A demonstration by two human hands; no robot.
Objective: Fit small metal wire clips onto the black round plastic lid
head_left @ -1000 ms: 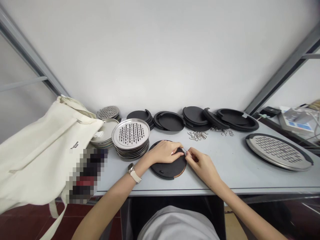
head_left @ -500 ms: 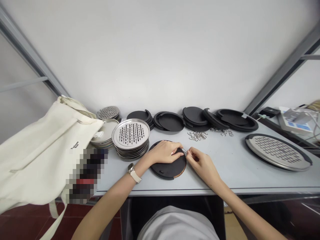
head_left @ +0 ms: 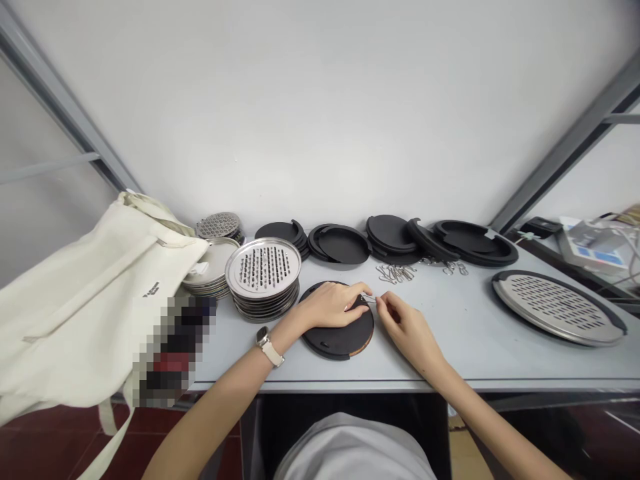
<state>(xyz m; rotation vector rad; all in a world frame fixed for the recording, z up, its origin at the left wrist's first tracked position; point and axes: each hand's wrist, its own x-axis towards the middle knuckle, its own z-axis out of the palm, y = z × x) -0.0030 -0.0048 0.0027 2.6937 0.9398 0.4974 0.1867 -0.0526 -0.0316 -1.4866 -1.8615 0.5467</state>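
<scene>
A round black disc [head_left: 335,340] with a brown strip on its lower right rim lies near the table's front edge. My left hand [head_left: 335,305] rests on top of it, thumb and index finger apart near its upper right edge. Just right of the disc, my right hand [head_left: 404,327] pinches the end of a small wire hook [head_left: 369,300], which reaches to the disc's edge between both hands. More bent wire hooks [head_left: 395,273] lie in a loose pile behind my right hand.
Stacked perforated metal discs [head_left: 263,268] stand left of my left hand. Black round covers [head_left: 345,244] line the wall. A metal grater disc in a black rim [head_left: 560,307] lies right. A cream bag [head_left: 95,307] covers the left end.
My right hand has shifted slightly to the right with the wire hook, and more of the wire shows between the hands. My left hand stays on the disc.
</scene>
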